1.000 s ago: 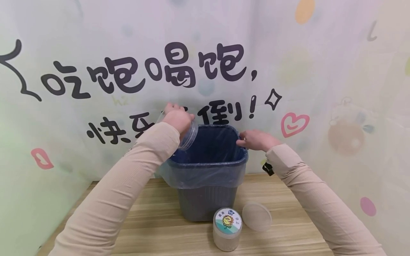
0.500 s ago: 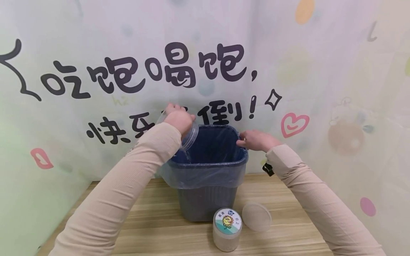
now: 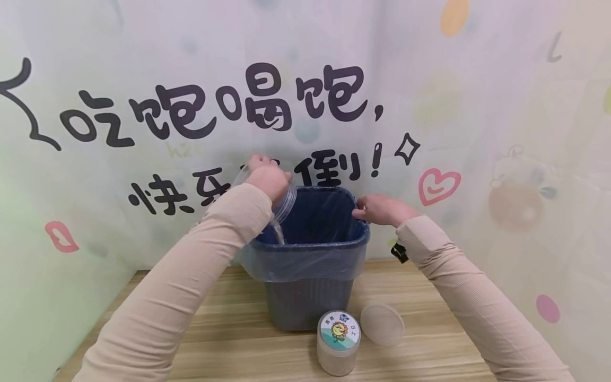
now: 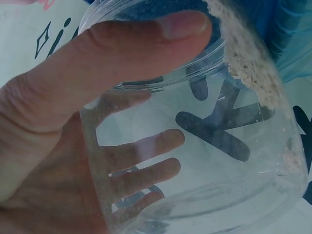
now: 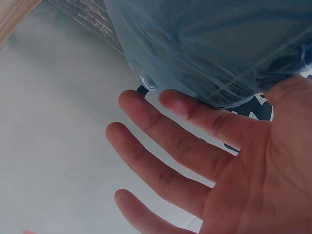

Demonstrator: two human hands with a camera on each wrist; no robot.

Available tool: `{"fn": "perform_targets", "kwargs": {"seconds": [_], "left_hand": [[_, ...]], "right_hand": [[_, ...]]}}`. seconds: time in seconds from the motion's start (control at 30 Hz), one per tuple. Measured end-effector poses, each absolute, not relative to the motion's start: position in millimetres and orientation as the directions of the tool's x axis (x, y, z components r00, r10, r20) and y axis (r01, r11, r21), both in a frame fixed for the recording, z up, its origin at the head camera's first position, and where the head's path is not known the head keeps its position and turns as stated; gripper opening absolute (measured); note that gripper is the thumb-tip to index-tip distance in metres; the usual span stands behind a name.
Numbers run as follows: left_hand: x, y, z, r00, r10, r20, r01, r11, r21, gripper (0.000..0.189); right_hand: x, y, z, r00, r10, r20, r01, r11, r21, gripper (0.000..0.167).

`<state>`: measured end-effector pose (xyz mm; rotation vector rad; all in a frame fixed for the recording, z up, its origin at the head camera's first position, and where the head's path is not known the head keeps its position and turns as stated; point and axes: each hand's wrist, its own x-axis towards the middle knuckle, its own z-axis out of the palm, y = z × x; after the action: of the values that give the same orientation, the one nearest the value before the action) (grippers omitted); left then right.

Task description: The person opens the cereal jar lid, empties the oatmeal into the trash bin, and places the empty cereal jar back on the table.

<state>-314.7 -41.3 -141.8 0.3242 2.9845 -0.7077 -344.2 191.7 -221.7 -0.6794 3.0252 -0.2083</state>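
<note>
My left hand grips a clear plastic jar, thumb near its mouth and fingers round the far side. The jar is tipped over the left rim of a blue trash bin. Pale, crumbly material lies along the jar's lower wall, and a stream of it falls into the bin. A translucent bag lines the bin and folds over its rim. At the right rim, my right hand holds the edge between thumb and index finger; its other fingers spread loosely outside. The bin's bottom is hidden.
In front of the bin, a lidded jar with a sunflower sticker stands on the wooden table. A loose translucent disc-shaped lid lies to its right. Behind the bin hangs a printed backdrop.
Pale material has begun streaming from the jar into the bin. The left hand and jar have shifted very slightly rightward; the right hand stays at the rim.
</note>
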Motion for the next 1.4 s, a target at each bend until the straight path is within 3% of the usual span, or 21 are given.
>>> {"fn": "perform_targets", "kwargs": {"seconds": [0.83, 1.4], "left_hand": [[-319.8, -37.2, -144.7, -0.979, 0.171, -0.108, 0.201, 0.875, -0.440, 0.077], [-318.6, -32.5, -146.9, -0.984, 0.152, -0.089, 0.175, 0.891, -0.419, 0.050]], "right_hand": [[-344.1, 193.1, -221.7, -0.901, -0.433, -0.014, -0.426, 0.891, -0.157, 0.024], [-344.2, 192.0, -221.1, -0.907, -0.419, -0.033, -0.409, 0.899, -0.159, 0.026]]}}
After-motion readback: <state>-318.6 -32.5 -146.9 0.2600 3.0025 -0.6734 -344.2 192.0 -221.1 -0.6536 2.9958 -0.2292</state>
